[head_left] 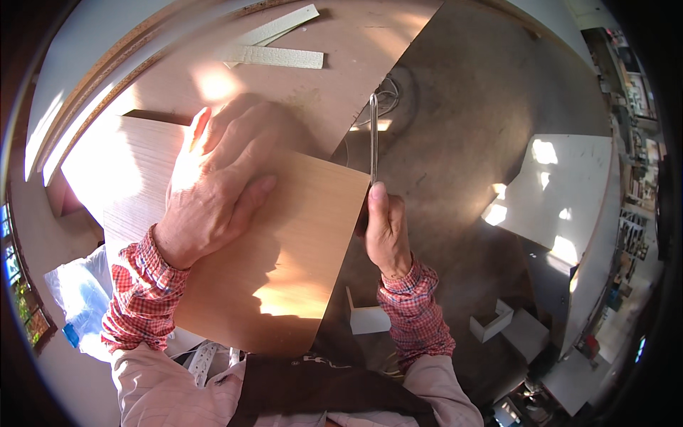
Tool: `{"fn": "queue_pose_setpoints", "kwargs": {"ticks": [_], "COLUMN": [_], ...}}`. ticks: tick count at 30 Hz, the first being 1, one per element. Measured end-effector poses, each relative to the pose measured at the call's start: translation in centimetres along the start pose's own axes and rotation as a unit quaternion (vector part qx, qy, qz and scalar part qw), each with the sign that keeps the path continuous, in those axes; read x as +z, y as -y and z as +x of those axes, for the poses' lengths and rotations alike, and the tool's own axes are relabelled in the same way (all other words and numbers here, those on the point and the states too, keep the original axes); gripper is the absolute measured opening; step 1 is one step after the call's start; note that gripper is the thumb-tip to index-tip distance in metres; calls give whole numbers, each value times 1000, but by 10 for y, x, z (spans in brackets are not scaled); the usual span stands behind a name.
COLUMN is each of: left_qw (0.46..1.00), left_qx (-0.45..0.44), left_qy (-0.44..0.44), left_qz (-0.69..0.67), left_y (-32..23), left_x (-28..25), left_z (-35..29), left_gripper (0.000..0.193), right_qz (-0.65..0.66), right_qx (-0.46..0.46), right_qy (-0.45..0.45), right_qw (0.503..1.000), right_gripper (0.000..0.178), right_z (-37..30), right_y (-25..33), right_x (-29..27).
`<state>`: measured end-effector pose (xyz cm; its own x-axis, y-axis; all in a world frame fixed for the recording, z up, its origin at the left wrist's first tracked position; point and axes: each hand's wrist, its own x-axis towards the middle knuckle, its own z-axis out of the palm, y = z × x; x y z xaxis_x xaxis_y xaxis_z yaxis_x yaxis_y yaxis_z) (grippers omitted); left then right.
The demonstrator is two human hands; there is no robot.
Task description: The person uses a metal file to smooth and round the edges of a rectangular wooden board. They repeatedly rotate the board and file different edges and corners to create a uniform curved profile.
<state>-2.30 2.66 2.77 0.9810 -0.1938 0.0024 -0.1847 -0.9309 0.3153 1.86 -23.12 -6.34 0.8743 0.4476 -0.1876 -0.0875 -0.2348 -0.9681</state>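
Note:
My left hand (217, 181) lies palm down on a tan wood-grain board (292, 249), fingers stretched out and thumb apart. The fingertips reach the board's far edge, partly lost in glare and shadow. At the board's right edge, my right hand (385, 226) is closed around a long, narrow, shiny metal tool (374, 139). The tool points away from me, its rounded tip beside the worktable's edge. Its shaft runs close to the board's far right corner; I cannot tell whether they touch. The grip is hidden in my fist, so its exact kind is unclear.
A pale wood-grain panel (135, 164) lies under the board's left side. Several pale strips (277, 57) rest on the brown worktable (341, 43). Cable (390, 96) coils on the floor beyond its edge. White panels (569, 185) stand at the right; clear plastic (78, 292) bunches at the left.

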Motion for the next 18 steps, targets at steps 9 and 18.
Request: {"fn": "queue_pose_setpoints", "kwargs": {"ticks": [9, 18], "left_qw": [1000, 1000], "left_qx": [4, 18], "left_qy": [-7, -11], "left_qz": [2, -2], "left_y": [2, 5], "left_x": [0, 1], "left_z": [0, 0], "left_gripper": [54, 54], "right_qz": [-42, -42], "right_qx": [-41, 18], "right_qy": [2, -58], "right_qw": [998, 997], "right_gripper": [53, 53], "right_z": [-20, -1], "right_y": [14, -14], "right_x": [6, 9]}}
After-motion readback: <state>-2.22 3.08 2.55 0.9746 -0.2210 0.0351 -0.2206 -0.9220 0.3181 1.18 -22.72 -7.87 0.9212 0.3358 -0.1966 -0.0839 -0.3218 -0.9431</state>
